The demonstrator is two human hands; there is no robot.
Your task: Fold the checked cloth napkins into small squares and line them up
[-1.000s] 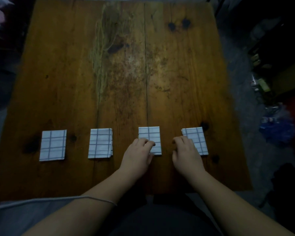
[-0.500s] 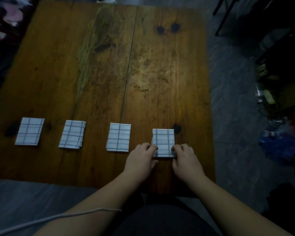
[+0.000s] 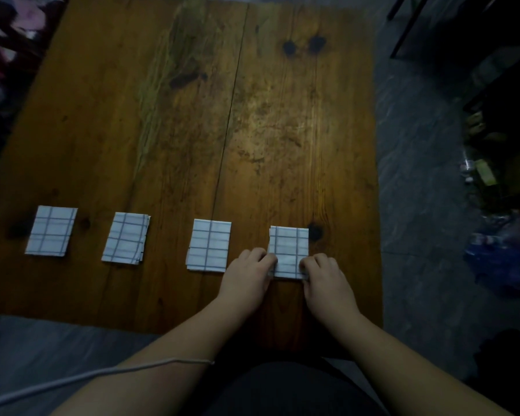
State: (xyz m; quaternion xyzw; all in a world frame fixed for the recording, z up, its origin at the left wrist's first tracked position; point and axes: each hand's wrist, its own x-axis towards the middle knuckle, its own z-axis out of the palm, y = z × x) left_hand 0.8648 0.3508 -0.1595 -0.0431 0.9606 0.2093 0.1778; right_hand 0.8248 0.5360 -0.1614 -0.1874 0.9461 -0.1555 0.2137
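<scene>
Several folded white checked napkins lie in a row near the front edge of the wooden table (image 3: 192, 130). From the left: the first napkin (image 3: 51, 230), the second napkin (image 3: 126, 238), the third napkin (image 3: 210, 245) and the rightmost napkin (image 3: 289, 246). My left hand (image 3: 246, 274) pinches the rightmost napkin's near left corner. My right hand (image 3: 324, 279) pinches its near right corner. Both sets of fingers are curled at the napkin's near edge, which they partly hide.
The table's right edge runs close to the rightmost napkin, with grey floor beyond. Dim clutter and a blue bag (image 3: 505, 250) lie on the floor at the right. A white cable (image 3: 72, 376) crosses my left forearm.
A second ago my left hand was on the third napkin and my right on the rightmost. Both hands now hold the rightmost napkin, which has been squared up with the row.
</scene>
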